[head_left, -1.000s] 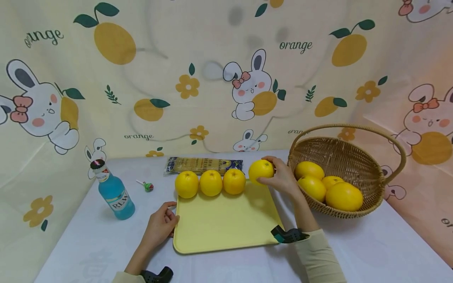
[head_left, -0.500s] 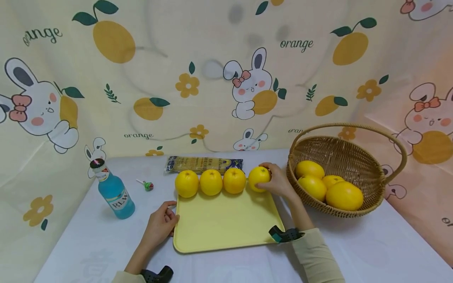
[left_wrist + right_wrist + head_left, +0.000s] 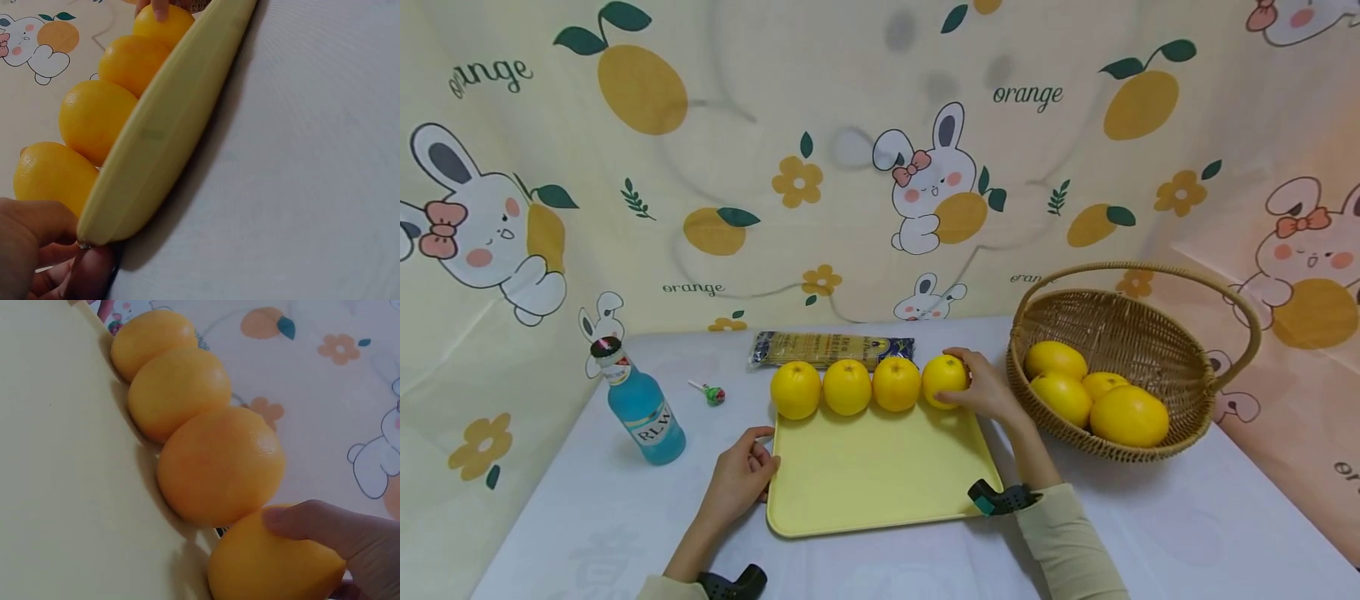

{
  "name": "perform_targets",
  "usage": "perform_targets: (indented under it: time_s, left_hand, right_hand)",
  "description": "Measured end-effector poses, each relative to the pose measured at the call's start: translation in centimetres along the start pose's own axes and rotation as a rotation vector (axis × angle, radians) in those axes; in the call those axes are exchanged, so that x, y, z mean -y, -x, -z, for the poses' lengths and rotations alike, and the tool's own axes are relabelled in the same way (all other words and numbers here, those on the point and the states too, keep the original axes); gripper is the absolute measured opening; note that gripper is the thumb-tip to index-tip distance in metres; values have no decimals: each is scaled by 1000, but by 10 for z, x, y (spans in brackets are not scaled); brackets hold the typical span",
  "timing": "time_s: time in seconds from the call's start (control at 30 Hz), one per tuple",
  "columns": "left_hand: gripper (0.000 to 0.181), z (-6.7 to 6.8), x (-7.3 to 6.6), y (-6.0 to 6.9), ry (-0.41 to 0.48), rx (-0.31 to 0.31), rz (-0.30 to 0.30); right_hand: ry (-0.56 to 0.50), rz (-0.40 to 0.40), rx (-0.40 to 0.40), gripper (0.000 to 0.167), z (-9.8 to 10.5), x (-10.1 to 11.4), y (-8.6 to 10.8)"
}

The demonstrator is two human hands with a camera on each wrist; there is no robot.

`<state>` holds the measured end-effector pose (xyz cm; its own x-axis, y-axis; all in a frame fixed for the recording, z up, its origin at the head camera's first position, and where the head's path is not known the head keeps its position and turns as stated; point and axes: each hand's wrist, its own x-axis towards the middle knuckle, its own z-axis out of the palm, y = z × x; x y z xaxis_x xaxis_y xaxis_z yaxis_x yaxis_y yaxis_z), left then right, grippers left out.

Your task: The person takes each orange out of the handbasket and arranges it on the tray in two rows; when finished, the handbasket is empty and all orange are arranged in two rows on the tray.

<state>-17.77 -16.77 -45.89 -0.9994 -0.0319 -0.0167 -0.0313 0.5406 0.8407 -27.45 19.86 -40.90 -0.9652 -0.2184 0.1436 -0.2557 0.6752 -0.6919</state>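
A pale yellow tray [image 3: 880,479] lies on the table in the head view. My left hand [image 3: 739,473] holds its left edge, pinching the rim [image 3: 94,231] in the left wrist view. Three yellow lemons [image 3: 796,390], [image 3: 847,387], [image 3: 896,384] stand in a row along the tray's far edge. My right hand [image 3: 988,390] grips a fourth-from-left lemon [image 3: 942,380] at the far right corner, close beside the row. In the right wrist view the thumb [image 3: 312,522] presses on this lemon [image 3: 269,562]; its other fingers are mostly hidden.
A wicker basket [image 3: 1195,367] with several lemons [image 3: 1129,415] stands right of the tray. Behind the row lies a packet of noodles [image 3: 820,346]. To the left are a lollipop [image 3: 714,395] and a blue bottle [image 3: 651,421]. A printed cloth [image 3: 835,100] hangs behind.
My right hand has lowered its lemon onto the tray's far right corner and shifted it slightly left toward the row. The left hand stays at the tray's edge.
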Motion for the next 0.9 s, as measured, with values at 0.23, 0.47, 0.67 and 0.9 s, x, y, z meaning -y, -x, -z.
perform_targets:
  time_s: [0.23, 0.47, 0.67, 0.9]
  left_hand:
    - [43, 0, 1, -1, 1, 3, -5]
    - [44, 1, -1, -1, -7, 11, 10]
    - [43, 2, -2, -1, -10, 12, 13]
    - [43, 2, -1, 0, -5, 16, 6]
  right_hand:
    - [-26, 5, 48, 91, -1, -2, 2]
    - [-39, 15, 61, 95, -1, -6, 2]
    - [-36, 36, 64, 92, -2, -9, 2]
    - [-84, 4, 59, 92, -3, -11, 2]
